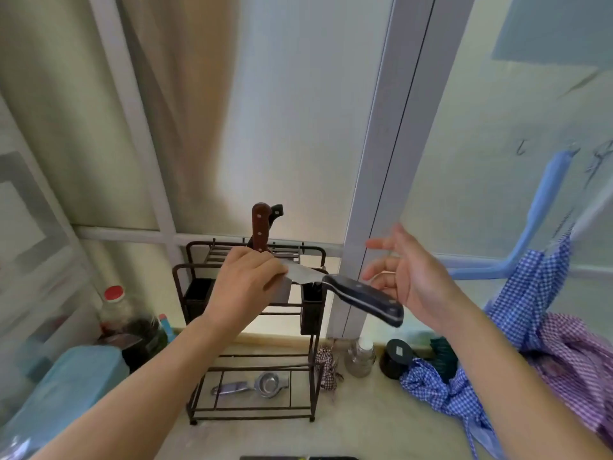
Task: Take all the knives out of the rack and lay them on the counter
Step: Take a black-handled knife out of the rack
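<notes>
A dark metal rack (313, 353) stands on the beige counter (365, 426) against the window. My left hand (243, 287) pinches the steel blade of a black-handled knife (365, 298), held level in front of the rack's top. Its handle points right toward my right hand (403, 270), which is open with fingers spread, just behind the handle and not gripping it. Two more knives stand in the rack's top slots: one with a brown wooden handle (260, 229), one with a black handle (277, 210) right behind it.
A metal squeezer (255, 385) lies on the rack's bottom shelf. Left of the rack stand a red-capped bottle (114, 303) and a light blue container (66, 386). To the right are a steel shaker (360, 356), a black cup (396, 358) and checked cloths (530, 327).
</notes>
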